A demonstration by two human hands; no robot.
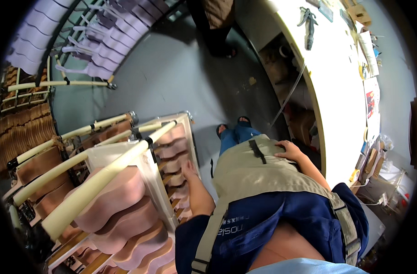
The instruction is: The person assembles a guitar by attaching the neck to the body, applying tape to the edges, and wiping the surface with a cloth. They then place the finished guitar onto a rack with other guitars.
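My left hand [189, 171] is beside a wheeled rack [190, 137], fingers stretched toward the pinkish waisted bodies [173, 148], shaped like small guitar or ukulele bodies, stacked in it. Whether the fingertips touch one is hard to make out. Nothing shows in that hand. On the front of my beige apron [249, 169] lies my right hand [288, 150], fingers apart and holding nothing. Closer to me on the left, larger pink bodies [112, 192] lie stacked under cream-coloured rack tubes [103, 178].
Lavender instrument bodies with necks [108, 45] fill a rack at the far left. Brown curved pieces [26, 132] stand in rows below it. A long white workbench [304, 59] with a clamp [308, 27] runs along the right. Another person [217, 23] stands ahead on the grey floor [172, 82].
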